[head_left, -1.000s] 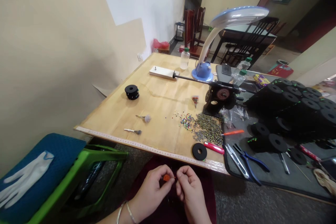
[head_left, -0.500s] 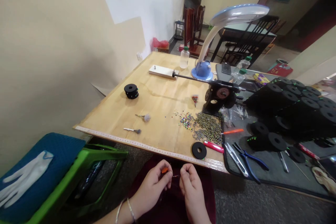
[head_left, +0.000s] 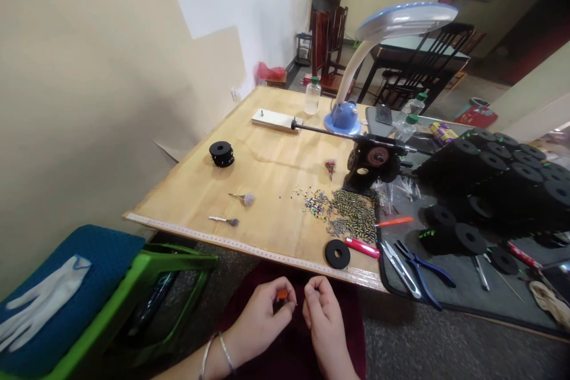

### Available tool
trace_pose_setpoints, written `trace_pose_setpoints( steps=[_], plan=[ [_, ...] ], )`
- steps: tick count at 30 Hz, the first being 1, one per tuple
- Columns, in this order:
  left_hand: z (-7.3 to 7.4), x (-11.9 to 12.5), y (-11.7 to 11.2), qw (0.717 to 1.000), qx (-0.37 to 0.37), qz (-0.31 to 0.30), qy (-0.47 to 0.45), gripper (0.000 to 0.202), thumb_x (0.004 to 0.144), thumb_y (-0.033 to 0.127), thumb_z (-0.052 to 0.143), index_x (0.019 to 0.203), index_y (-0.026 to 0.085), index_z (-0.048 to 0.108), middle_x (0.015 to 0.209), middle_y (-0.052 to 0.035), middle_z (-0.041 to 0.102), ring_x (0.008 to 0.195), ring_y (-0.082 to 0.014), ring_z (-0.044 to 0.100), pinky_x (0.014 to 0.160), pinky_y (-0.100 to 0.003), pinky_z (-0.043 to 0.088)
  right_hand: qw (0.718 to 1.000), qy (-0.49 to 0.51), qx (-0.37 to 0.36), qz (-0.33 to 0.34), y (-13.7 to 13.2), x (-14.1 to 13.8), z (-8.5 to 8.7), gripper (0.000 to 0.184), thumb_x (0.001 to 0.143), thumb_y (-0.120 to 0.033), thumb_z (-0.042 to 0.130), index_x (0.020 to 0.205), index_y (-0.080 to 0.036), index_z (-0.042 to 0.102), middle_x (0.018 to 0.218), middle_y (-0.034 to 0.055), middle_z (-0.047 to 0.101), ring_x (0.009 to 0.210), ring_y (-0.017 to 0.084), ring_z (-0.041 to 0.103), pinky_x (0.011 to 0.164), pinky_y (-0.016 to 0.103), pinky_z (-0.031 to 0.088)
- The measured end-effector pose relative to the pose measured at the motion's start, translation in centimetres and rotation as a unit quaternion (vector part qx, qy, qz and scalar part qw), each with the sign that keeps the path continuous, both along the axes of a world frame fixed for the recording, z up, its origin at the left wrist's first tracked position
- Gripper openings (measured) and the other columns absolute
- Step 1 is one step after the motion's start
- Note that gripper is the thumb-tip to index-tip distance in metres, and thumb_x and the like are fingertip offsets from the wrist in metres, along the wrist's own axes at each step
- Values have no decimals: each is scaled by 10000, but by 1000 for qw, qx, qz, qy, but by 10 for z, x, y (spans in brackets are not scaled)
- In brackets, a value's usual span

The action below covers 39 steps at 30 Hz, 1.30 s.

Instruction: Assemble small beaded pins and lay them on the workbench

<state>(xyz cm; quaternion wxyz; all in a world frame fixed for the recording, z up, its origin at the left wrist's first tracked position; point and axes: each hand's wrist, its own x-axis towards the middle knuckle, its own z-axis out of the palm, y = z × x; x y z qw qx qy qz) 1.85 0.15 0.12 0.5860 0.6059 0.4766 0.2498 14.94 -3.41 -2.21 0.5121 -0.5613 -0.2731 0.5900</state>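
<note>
Below the table's front edge, my left hand (head_left: 272, 309) is curled closed around a small orange object (head_left: 282, 294), whose kind I cannot make out. A tiny pale tip shows at its thumb and forefinger. My right hand (head_left: 323, 309) is a short gap to the right, its thumb and forefinger pinched together; anything between them is too small to tell. Just beyond the hands a black foam ring (head_left: 337, 254) lies on the table edge beside a red-handled tool (head_left: 362, 247). Behind these spread small coloured beads (head_left: 315, 204) and a heap of small metal pieces (head_left: 354, 217).
A black hand-cranked device (head_left: 373, 163) stands under a blue desk lamp (head_left: 345, 117). Blue-handled pliers (head_left: 423, 270) and scissors-like tweezers (head_left: 401, 270) lie on the grey mat at right, near stacked black foam spools (head_left: 494, 172). Two brushes lie at left. A green stool (head_left: 146, 267) stands left.
My left hand has turned slightly and its fingertips have drawn together, the orange object still in it. The right hand stays pinched, nearly in place. Things on the table have not moved.
</note>
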Motion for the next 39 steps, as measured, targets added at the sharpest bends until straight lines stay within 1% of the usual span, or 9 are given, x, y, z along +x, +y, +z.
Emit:
trace_pose_setpoints(
  steps=[4,9,15,19,21,23,30,34,39],
  plan=[
    [-1,1,0,1000,4,-7,1,73,722,133,520,679,176,560,630,10,553,609,-139,477,593,-236,383,1000,-9,9,5,-1,-1,-4,419,798,-617,565,756,-216,451,460,-129,313,394,62,231,389,184,185],
    [-8,2,-3,1000,8,-15,-6,95,788,183,539,709,166,588,587,30,529,543,-115,423,527,-217,340,1000,-15,19,13,-4,-3,-9,387,826,-586,555,765,-220,448,467,-127,325,405,70,251,397,190,200],
    [-1,0,2,1000,-9,6,-28,152,829,252,569,733,160,644,669,-22,648,644,-160,560,628,-241,435,999,-6,27,37,-2,0,-2,329,849,-523,557,774,-215,472,510,-107,348,456,88,286,436,205,232],
    [4,-5,9,997,4,57,-49,166,845,306,565,772,171,630,725,-19,634,721,-177,573,692,-255,457,994,-59,30,82,0,4,6,214,833,-395,587,791,-189,549,573,-71,408,515,105,332,479,218,268],
    [4,-7,11,996,20,72,-54,177,864,317,541,793,175,618,748,-20,621,748,-181,571,717,-263,458,987,-115,33,111,0,5,10,161,808,-294,586,699,-185,538,586,-55,432,534,109,345,497,224,274],
    [2,-10,13,995,38,73,-47,179,880,306,518,799,178,613,758,-20,617,753,-182,570,727,-268,452,978,-160,33,127,0,5,13,172,777,-218,558,622,-194,487,566,-53,424,526,110,342,494,228,262],
    [-6,-14,13,994,72,83,-6,233,937,316,417,853,186,590,716,-8,569,645,-154,508,617,-252,399,967,-222,43,115,-5,4,18,139,701,-160,483,588,-214,423,534,-55,384,511,116,326,483,243,236],
    [-6,-18,15,992,64,103,-22,240,941,342,412,896,183,585,674,10,513,592,-139,465,570,-244,388,973,-205,41,99,-4,6,19,133,690,-175,479,582,-217,415,536,-53,378,516,119,321,486,244,247],
    [-1,-35,28,986,36,151,-63,266,918,388,452,922,167,601,747,-18,556,648,-146,497,578,-240,407,986,-150,30,65,-6,10,14,137,709,-208,518,595,-215,442,529,-59,389,493,110,320,464,231,253]
  ],
)
